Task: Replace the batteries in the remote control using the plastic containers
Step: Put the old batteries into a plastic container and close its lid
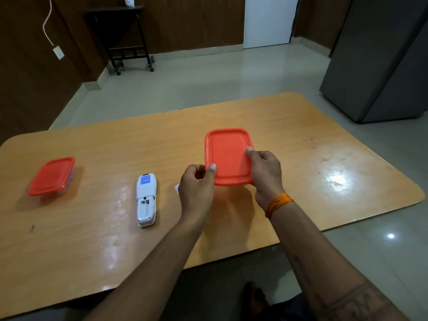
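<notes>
A: Two hands hold one red-lidded container above the table: the left hand pinches its near-left corner, the right hand grips its right edge, thumb on the lid.

B: And the remote?

A: The remote lies left of the hands, battery bay uncovered. The second container sits closed, well apart near the left edge.

B: Beyond?

A: Bare tabletop right, tiled floor, a dark stand.

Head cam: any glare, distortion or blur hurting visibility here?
Head view: strong glare on the table at right, fainter sheen near the remote; wide-angle bending curves the table edges; the held container, left hand and right hand are sharp; soft shadow beneath them.
</notes>
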`<control>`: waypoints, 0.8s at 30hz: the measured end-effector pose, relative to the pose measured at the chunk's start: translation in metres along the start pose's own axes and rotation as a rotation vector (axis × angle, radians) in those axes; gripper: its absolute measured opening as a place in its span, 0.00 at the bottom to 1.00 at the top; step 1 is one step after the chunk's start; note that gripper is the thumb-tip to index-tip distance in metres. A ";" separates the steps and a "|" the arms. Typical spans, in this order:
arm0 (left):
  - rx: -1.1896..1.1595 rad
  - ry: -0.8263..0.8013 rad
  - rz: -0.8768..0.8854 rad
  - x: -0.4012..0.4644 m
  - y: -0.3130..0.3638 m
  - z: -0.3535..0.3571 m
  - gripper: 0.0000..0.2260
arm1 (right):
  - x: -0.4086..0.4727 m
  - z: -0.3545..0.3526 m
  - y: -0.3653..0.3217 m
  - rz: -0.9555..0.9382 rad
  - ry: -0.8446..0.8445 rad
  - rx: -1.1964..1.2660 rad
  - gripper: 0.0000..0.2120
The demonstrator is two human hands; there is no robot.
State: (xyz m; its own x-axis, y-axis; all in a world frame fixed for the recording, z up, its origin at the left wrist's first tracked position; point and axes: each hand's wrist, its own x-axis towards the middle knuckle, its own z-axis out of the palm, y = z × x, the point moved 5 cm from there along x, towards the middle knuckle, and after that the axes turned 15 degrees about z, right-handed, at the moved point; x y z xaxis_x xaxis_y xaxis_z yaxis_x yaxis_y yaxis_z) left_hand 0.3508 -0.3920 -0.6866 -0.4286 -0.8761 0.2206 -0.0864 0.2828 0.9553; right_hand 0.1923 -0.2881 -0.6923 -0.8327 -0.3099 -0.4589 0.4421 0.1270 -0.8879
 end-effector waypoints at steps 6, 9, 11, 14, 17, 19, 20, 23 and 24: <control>-0.082 -0.043 -0.009 0.017 0.010 0.037 0.12 | 0.021 -0.036 -0.022 -0.075 0.028 -0.021 0.10; -0.119 -0.120 0.003 0.028 0.014 0.066 0.13 | 0.037 -0.053 -0.034 -0.087 0.012 0.001 0.11; -0.136 -0.180 0.016 0.039 0.017 0.087 0.14 | 0.050 -0.060 -0.043 -0.107 -0.007 -0.013 0.14; -0.160 -0.270 0.037 0.060 0.020 0.125 0.19 | 0.083 -0.071 -0.059 -0.122 -0.012 -0.058 0.14; -0.149 -0.297 0.080 0.083 0.018 0.166 0.20 | 0.126 -0.083 -0.076 -0.150 0.011 -0.107 0.21; -0.142 -0.298 0.114 0.100 0.016 0.195 0.19 | 0.155 -0.092 -0.087 -0.200 0.040 -0.124 0.23; -0.139 -0.296 0.126 0.110 0.013 0.210 0.19 | 0.170 -0.097 -0.094 -0.223 0.056 -0.123 0.22; -0.129 -0.302 0.145 0.140 0.004 0.254 0.18 | 0.210 -0.107 -0.111 -0.251 0.109 -0.098 0.19; -0.117 -0.304 0.165 0.149 0.001 0.269 0.17 | 0.223 -0.110 -0.115 -0.250 0.129 -0.090 0.19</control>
State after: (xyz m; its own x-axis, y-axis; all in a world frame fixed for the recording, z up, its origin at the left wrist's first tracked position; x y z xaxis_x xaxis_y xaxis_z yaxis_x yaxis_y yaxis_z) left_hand 0.0453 -0.4173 -0.7059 -0.6774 -0.6615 0.3219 0.1026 0.3484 0.9317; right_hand -0.0810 -0.2686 -0.6959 -0.9500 -0.2206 -0.2210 0.1916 0.1469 -0.9704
